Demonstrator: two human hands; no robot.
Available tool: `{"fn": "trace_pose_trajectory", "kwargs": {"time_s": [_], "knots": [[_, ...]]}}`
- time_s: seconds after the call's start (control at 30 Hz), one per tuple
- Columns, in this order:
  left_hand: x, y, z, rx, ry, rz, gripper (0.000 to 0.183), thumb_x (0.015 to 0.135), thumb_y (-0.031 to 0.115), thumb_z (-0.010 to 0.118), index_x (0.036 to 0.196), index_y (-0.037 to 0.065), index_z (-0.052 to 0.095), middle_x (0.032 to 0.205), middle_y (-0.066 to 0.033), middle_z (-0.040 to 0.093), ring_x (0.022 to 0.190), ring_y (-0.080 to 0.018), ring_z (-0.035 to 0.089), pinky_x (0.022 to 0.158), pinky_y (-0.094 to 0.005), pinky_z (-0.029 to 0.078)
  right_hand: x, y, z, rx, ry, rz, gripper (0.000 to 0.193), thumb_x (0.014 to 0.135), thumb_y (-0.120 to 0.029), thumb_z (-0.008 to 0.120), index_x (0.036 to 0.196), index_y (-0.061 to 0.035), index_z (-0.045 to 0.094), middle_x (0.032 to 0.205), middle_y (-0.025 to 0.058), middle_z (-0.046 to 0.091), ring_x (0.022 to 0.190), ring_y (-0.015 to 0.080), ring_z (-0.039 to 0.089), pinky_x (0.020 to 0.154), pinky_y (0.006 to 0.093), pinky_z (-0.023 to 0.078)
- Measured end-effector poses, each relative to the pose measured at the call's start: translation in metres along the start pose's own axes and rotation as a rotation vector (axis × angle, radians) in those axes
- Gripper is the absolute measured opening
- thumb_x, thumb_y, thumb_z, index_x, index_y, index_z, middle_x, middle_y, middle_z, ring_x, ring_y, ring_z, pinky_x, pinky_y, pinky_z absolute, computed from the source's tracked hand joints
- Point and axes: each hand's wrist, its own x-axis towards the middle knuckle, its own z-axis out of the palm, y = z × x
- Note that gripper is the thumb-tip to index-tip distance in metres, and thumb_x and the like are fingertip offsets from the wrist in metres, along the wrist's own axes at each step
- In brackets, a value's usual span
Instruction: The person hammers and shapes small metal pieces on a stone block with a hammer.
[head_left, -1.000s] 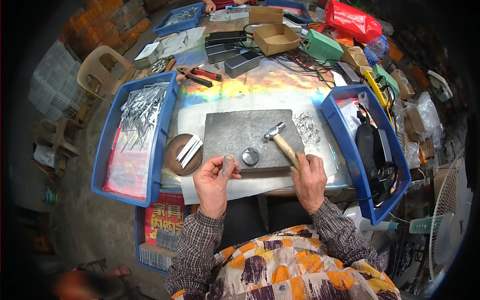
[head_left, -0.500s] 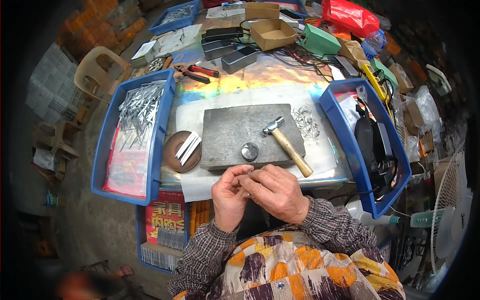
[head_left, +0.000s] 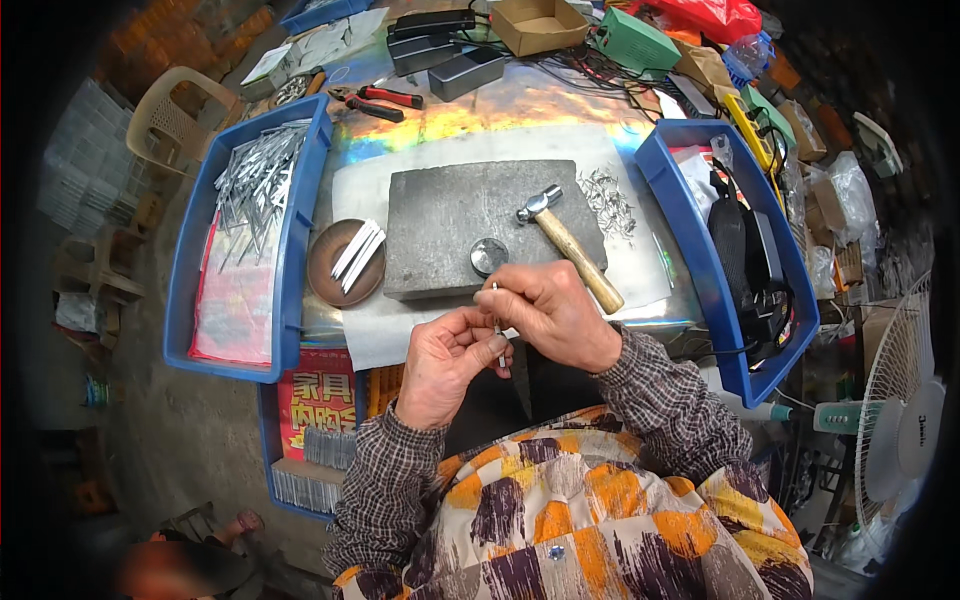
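Observation:
In front of the block's near edge, my left hand pinches the lower part of a thin pale rod. My right hand grips its upper part, fingers and thumb pressed together. The fingers cover much of the rod, so its exact kind does not show. A grey stone-like block lies just beyond. On it rest a small round dark metal piece and a ball-peen hammer, whose wooden handle overhangs the near edge. To the left, a brown round dish holds several pale strips.
A blue tray with many thin metal pieces stands left; another blue tray with black items and cables stands right. Small metal bits lie on white paper. Farther back are red-handled pliers, black boxes and a cardboard box.
The view has shifted, so the table sits higher in the picture. My right hand has moved above my left, and the rod between them now shows more plainly.

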Motion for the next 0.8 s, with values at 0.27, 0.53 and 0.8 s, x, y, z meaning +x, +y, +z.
{"fn": "trace_pose_trajectory", "kwargs": {"time_s": [0.27,0.53,0.8], "knots": [[-0.008,-0.005,0.003,0.140,-0.020,0.044,0.017,0.085,0.002,0.062,0.100,-0.007,0.060,0.082,-0.0083,0.063,0.071,-0.0121,0.060,0.066,-0.0237,0.051,-0.003,0.006,-0.006,0.530,-0.148,0.492,0.023,0.092,-0.016,0.055,0.078,0.0010,0.062,0.052,-0.0015,0.049,0.042,0.0032,0.042,0.038,0.0181,0.031],[-0.009,0.001,-0.022,0.635,0.336,0.291,0.012,0.082,0.000,0.062,0.092,-0.004,0.065,0.079,-0.0069,0.063,0.070,-0.0096,0.058,0.062,-0.0219,0.046,-0.018,0.002,-0.001,0.496,0.015,0.487,0.018,0.090,-0.015,0.056,0.091,0.0029,0.059,0.062,0.0013,0.054,0.048,0.0045,0.046,0.042,0.0187,0.036],[0.021,0.026,-0.106,1.236,0.812,0.546,0.008,0.076,0.003,0.064,0.083,0.000,0.066,0.080,-0.0120,0.062,0.070,-0.0250,0.060,0.065,-0.0337,0.047,-0.035,0.011,-0.008,0.320,-0.024,0.506,0.018,0.090,-0.014,0.057,0.090,0.0033,0.061,0.064,0.0010,0.055,0.052,0.0043,0.048,0.045,0.0181,0.039]]}}
